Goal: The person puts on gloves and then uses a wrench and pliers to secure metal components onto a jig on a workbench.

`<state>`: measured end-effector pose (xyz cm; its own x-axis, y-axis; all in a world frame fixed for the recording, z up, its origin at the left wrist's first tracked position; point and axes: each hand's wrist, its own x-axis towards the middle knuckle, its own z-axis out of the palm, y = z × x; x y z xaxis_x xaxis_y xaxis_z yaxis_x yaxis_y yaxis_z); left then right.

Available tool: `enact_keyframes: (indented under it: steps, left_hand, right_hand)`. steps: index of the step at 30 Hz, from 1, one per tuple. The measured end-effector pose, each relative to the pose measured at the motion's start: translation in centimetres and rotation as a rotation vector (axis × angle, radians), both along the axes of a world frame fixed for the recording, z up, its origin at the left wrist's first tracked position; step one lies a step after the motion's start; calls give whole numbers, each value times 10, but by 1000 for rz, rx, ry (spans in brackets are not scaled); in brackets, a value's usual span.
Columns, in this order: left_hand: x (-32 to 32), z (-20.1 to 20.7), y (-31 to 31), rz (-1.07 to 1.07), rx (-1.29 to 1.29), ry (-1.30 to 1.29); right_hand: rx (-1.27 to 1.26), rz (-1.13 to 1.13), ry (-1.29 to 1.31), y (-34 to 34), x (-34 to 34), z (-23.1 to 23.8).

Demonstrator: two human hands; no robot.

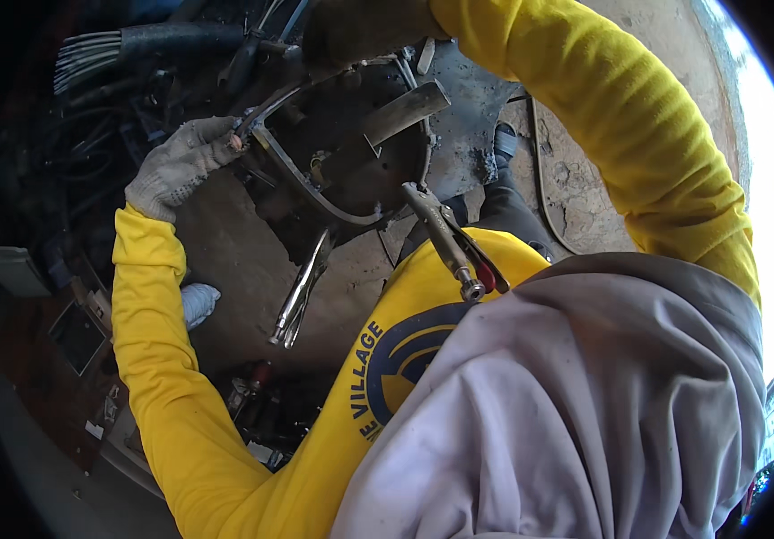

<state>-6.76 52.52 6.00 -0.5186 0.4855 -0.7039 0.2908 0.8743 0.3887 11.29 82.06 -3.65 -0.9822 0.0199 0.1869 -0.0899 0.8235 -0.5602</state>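
My left hand (180,168), in a pale knit glove with a bare fingertip showing, is closed on the left corner of a bent metal frame (302,184). The frame is a loop of narrow bar on a dark metal plate (468,108). Two locking pliers are at its near edge: one pair (300,292) hangs at the left, another (445,238) sits at the right, close to my shirt. A flat metal strip (409,110) crosses the loop's inside. My right hand (369,34), in a dark brown glove, is at the frame's far side; its fingers are lost in shadow.
A bundle of thin rods (91,58) sticks out of a dark tube at the far left. A cable (541,171) curves over the stained floor (576,166) at the right. Tools and a brown board (55,359) are at the lower left. A foot (505,139) shows beyond the plate.
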Motion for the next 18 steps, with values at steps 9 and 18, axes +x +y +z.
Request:
enact_keyframes:
  steps: [9, 18]
  left_hand:
    - [-4, -2, 1, -109, -6, 57]
    - [-23, -5, -8, -104, -22, 35]
  right_hand:
    - [-131, -59, -60, -24, 25, -1]
    - [-106, -71, -12, -33, 43, -19]
